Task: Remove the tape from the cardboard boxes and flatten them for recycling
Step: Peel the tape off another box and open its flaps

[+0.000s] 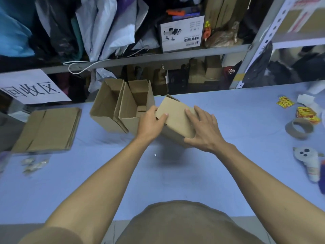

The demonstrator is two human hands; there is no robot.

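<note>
Both hands on tilted box (177, 118) above bench (228, 164) — left hand (149, 123) gripping its edge, right hand (204, 131) spread flat, thumb underneath.

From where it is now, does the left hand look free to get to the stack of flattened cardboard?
Probably yes, once it lets go: the left hand holds the small box, and bare table lies between it and the flattened stack.
</note>
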